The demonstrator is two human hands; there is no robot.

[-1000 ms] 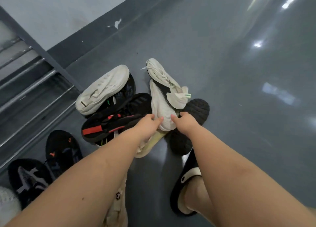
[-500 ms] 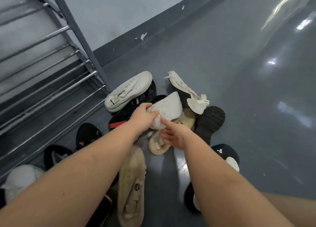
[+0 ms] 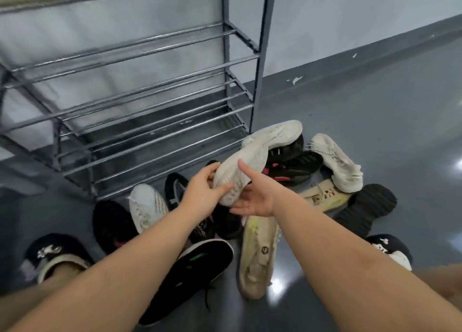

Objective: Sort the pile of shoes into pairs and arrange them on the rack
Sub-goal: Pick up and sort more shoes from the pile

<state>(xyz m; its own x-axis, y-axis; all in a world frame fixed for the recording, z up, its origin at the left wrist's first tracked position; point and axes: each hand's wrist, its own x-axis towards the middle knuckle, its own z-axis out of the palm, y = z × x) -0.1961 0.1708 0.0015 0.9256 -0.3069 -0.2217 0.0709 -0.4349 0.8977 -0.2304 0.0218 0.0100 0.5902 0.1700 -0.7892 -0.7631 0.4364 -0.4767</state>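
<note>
Shoes heaped on the floor (image 3: 362, 111) before and to the right of the rack (image 3: 140, 101).

The rack stands far left against the wall (image 3: 337, 19), its bars bare. The pile (image 3: 295, 166) lies just right of its near corner post. A row of shoes (image 3: 147, 206) sits on the floor in front of the rack, left of the pile. Above that row, between row and pile, the left hand (image 3: 202, 196) holds a lifted shoe (image 3: 240, 171), its far end over the pile; the right hand (image 3: 257, 196) lies just beside and under it. A sole-up shoe (image 3: 257, 254) lies nearer, below the hands. A slippered foot (image 3: 55, 259) rests near left, another (image 3: 390, 251) near right.
</note>
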